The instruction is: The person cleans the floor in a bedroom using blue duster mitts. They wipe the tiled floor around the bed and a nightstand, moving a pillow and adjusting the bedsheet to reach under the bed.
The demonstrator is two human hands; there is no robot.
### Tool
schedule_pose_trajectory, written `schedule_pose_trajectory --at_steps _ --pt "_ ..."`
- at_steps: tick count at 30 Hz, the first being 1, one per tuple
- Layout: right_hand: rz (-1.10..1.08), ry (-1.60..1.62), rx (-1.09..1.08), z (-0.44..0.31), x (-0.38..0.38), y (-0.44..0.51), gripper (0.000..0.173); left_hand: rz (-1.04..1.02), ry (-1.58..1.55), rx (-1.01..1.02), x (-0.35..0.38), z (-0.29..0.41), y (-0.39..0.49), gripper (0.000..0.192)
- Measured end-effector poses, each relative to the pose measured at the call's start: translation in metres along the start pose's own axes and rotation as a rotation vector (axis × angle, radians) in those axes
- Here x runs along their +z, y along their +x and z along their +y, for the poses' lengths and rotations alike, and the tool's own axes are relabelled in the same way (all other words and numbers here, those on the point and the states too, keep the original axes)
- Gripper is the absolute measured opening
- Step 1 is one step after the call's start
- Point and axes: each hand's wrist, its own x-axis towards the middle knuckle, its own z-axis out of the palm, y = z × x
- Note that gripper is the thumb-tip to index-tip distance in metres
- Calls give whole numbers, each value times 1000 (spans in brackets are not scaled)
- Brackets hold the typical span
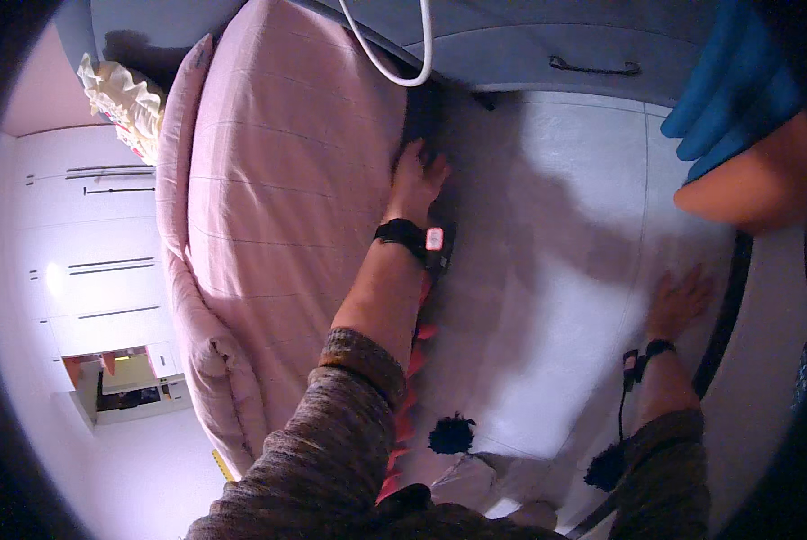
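A pink fitted sheet [288, 175] with thin lines covers the bed before me. My left hand [422, 177] reaches down at the bed's right-hand edge, its fingertips partly lost in dark shadow. Whether it grips the sheet's edge there, I cannot tell. Low over the pale tiled floor [592, 317], my right hand [680, 293] is spread in shadow and holds nothing. Black bands with small devices circle both wrists; the left device [434, 239] has a lit screen. Red fabric [410, 398] with a pointed edge hangs along the bed's side below my left forearm.
A grey drawer front [531, 57] with a dark handle [596, 66] stands ahead, and a white cable loop [417, 79] hangs before it. Blue cloth [734, 94] and an orange object [747, 182] are at upper right. Dark fuzzy slippers [452, 433] show below. White cabinets [99, 229] line the left.
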Motion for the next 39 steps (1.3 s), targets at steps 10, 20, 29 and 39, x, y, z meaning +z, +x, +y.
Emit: schedule_pose_trajectory --at_steps 10,20,29,39 --pt "-20 51 5 -2 1 -6 67 -464 -16 885 29 138 -50 52" --pt "-80 10 37 -3 6 -7 71 -312 1559 1687 38 164 -17 15" --pt "-107 -59 1 -1 11 -5 68 -131 2462 1327 85 202 -39 24" --pt "-82 -39 35 -7 -2 -3 69 -239 2615 1628 86 245 -59 21"
